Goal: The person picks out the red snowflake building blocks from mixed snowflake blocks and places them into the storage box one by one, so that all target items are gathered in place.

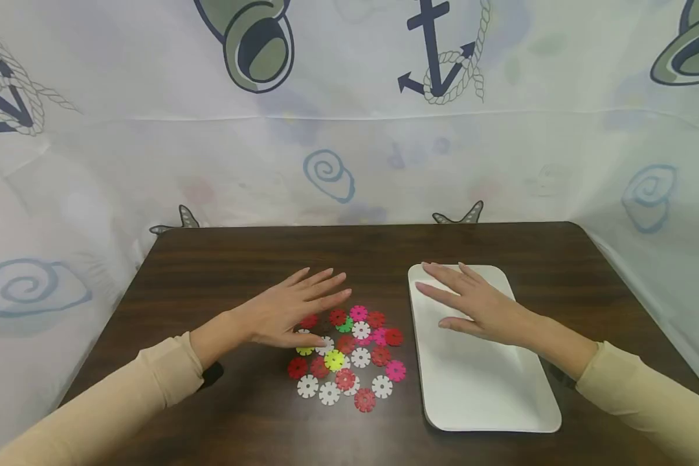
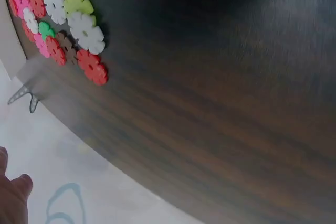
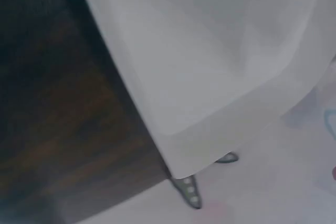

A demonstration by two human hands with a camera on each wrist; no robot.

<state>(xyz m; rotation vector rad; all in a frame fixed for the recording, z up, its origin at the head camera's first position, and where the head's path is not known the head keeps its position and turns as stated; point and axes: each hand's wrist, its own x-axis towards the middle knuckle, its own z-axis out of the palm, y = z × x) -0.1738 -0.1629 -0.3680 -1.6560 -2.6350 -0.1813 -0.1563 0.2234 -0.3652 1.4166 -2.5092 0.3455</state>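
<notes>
In the head view my left hand (image 1: 294,310) hovers with spread, straight fingers over the left part of a pile of notched, flower-shaped plastic discs (image 1: 334,360). They are red, white, pink, yellow and green; the left wrist view also shows a brown disc (image 2: 66,47) among them. The hand covers some of the pile and holds nothing. Over the upper half of a white rectangular tray (image 1: 483,395) is my right hand (image 1: 483,310), its fingers extended and apart, with nothing in them. The tray's raised wall (image 3: 220,121) fills much of the right wrist view.
Everything lies on a dark wood-grain table (image 1: 239,259) with rounded far corners. Behind it and along both sides hangs a pale curtain (image 1: 378,168) printed with anchors, shells and starfish. The discs lie left of the tray, with a strip of tabletop between.
</notes>
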